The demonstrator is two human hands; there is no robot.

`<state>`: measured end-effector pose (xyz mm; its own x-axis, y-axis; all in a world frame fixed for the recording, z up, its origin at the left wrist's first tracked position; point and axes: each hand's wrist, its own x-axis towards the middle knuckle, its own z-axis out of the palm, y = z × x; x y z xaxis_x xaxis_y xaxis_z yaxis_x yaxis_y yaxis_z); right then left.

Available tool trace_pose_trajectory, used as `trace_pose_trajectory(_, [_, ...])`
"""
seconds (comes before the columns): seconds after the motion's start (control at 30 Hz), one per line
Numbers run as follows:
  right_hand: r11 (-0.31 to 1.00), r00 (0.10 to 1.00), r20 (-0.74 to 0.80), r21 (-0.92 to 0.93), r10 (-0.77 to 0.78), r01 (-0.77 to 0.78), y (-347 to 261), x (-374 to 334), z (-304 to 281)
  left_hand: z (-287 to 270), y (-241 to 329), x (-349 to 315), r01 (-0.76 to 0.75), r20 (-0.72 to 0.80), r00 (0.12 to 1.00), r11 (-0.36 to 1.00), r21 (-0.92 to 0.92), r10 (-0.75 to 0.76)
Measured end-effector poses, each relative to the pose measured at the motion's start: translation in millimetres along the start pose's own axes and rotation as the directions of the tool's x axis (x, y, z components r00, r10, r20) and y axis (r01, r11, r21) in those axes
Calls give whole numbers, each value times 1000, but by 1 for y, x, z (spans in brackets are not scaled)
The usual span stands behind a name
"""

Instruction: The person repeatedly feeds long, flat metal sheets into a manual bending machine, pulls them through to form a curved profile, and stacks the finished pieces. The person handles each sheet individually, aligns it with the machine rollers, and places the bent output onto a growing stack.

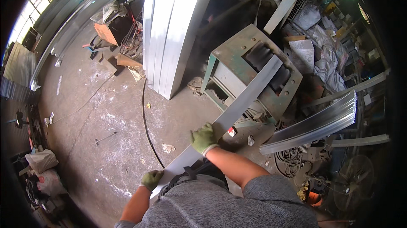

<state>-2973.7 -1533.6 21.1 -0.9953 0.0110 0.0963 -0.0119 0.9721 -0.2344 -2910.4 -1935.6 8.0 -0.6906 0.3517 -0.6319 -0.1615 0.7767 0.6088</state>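
A long, flat silvery metal profile (246, 100) runs slantwise past the front of my body. Its far end lies on the worn green-grey roller machine (236, 49), against the dark rollers (259, 56). My right hand (204, 138), in a green work glove, is closed over the profile's edge near its middle. Lower down, my gloved left hand (151, 179) grips the same profile close to its near end. That near end passes beside my waist and is partly hidden by my body.
A tall stack of shiny metal profiles (169, 37) stands beyond my hands. Bundled curved profiles (316, 123) lie at the right, above coiled cable (289, 160) and a fan (352, 182). A black hose (146, 122) crosses the floor. Cardboard and scrap (106, 33) are piled at the far left.
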Motion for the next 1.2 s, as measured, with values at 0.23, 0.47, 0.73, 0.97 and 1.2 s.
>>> trace_pose_trajectory(0.23, [982, 996, 73, 188, -42, 28, -69, -32, 13, -27, -46, -55, 100, -30, 995, 991, 93, -97])
trace_pose_trajectory(0.47, [994, 999, -32, -108, -3, -1, 157, 64, -52, 23, 177, 80, -29, -11, 999, 996, 81, 30])
trace_pose_trajectory(0.73, [989, 981, -169, -128, -91, 70, 188, 68, -60, 35, 189, 109, 37, 22, 999, 984, 172, -42])
trace_pose_trajectory(0.97, [955, 932, 285, 252, -225, 153, -20, -16, -18, -5, -32, -31, 141, -23, 990, 989, 51, -140])
trace_pose_trajectory(1.2, [916, 803, 442, 223, -399, 333, 61, 33, -68, -7, -2, 10, 97, -149, 985, 995, 38, -90])
